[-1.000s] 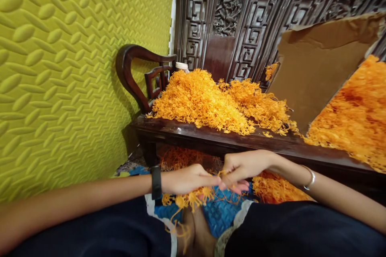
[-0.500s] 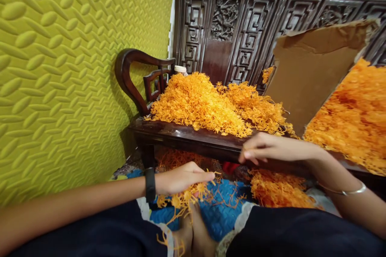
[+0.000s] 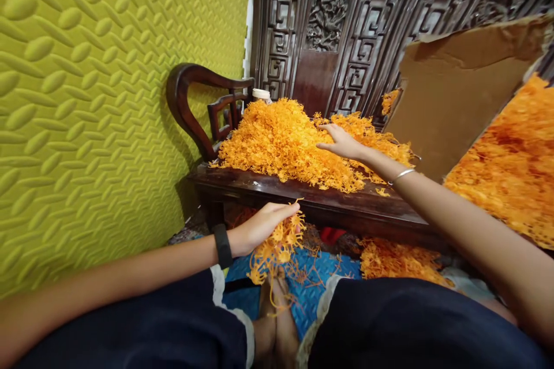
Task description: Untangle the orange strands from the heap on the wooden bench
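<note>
My left hand (image 3: pixel 264 225), with a black band at the wrist, is closed around a bunch of orange plastic pieces with thin stems (image 3: pixel 281 245). The bunch hangs above my feet, some strands trailing down. My right hand (image 3: pixel 340 141), below a silver bangle (image 3: pixel 402 176), reaches over the bench. Its thumb and fingers are apart, at the right slope of a large heap of small orange pieces (image 3: pixel 277 144). Whether the fingertips touch the heap is hard to tell. Nothing shows in that hand.
The dark wooden bench (image 3: pixel 303 196) has a curved armrest (image 3: pixel 182 92) at left, beside a yellow textured wall (image 3: pixel 108 98). A cardboard sheet (image 3: pixel 450 98) leans near another orange heap (image 3: pixel 519 179). More orange pieces (image 3: pixel 398 262) lie under the bench, beside a blue mat (image 3: pixel 311 271).
My right hand has moved from the bench's front edge up and left to the heap, its fingers spreading. My left hand has risen slightly with its bunch. The view has tilted down a little.
</note>
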`<state>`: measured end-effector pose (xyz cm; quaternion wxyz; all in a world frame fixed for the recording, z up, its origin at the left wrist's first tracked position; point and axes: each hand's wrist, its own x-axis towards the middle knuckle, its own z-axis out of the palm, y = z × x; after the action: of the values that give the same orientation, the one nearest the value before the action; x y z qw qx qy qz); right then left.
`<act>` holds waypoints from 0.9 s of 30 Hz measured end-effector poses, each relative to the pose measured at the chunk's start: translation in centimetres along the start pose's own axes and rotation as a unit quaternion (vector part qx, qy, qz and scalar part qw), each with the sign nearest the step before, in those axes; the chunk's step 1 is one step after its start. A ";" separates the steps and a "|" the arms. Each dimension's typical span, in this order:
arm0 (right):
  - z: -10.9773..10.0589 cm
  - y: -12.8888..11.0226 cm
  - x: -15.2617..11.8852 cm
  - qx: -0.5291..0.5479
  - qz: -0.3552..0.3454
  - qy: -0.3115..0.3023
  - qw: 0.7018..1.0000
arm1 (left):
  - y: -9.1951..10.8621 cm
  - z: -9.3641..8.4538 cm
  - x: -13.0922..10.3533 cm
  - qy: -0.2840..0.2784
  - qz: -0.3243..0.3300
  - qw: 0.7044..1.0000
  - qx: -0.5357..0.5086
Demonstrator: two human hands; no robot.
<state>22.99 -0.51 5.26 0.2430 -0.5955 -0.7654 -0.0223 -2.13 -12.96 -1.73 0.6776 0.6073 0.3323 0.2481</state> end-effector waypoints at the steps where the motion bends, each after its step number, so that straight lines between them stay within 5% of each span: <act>1: -0.1 -0.9 -0.4 0.026 -0.006 -0.017 0.999 | 0.0 -0.1 0.0 -0.006 0.001 1.000 0.007; 5: -0.4 -5.0 -3.5 0.164 -0.010 -0.221 0.961 | -0.2 -0.2 0.2 -0.024 0.003 0.999 0.035; 8: 0.3 -7.1 -6.3 0.209 -0.056 -0.471 0.855 | -0.6 -0.4 0.6 0.001 0.035 0.999 0.037; 10: 1.4 -7.8 -7.9 0.241 -0.066 -0.546 0.799 | -0.8 -0.6 0.9 0.030 0.067 0.997 0.035; 18: 4.7 -8.7 -11.7 0.400 -0.006 -0.343 0.850 | -1.5 -0.8 1.1 0.031 0.089 0.993 0.064; 27: 3.2 -8.8 -13.5 0.363 -0.053 -0.368 0.854 | -1.0 -1.2 0.2 -0.040 0.064 0.973 0.217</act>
<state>16.08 -14.18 -0.67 0.1411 -0.3881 -0.7828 0.4655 -3.00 -12.16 -2.82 0.5254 0.7689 0.3117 0.1887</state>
